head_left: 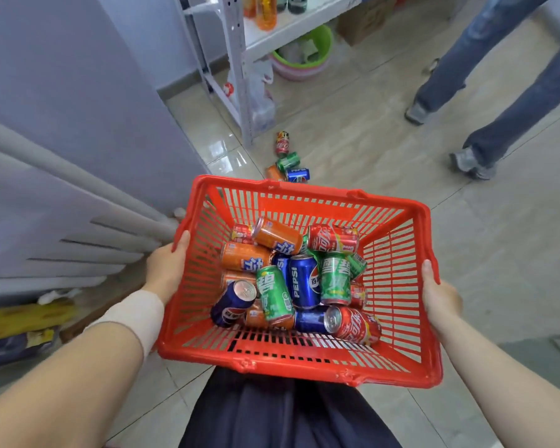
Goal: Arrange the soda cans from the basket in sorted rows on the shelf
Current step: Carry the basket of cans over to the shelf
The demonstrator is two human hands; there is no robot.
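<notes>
Tiled floor [385, 150]: pale and glossy, fills the view. Shelf [291, 30]: white metal, at the top, well apart from the basket, carrying bottles [265, 11]. Legs [511, 101]: a second person in jeans, standing upper right. Basket [398, 263]: red slatted plastic, held above the floor in front of the wearer, far rim tilted down. Tub [320, 43]: green, on the floor under the shelf. Left hand [167, 270]: grips the basket's left rim, thumb over the edge, with a pale wrap on the wrist. Right hand [438, 295]: grips the right rim, thumb on top. Cans [303, 281]: orange, green, blue and red, jumbled on their sides in the basket bottom. Loose cans [288, 163]: four lying on the floor between the basket and the shelf post.
</notes>
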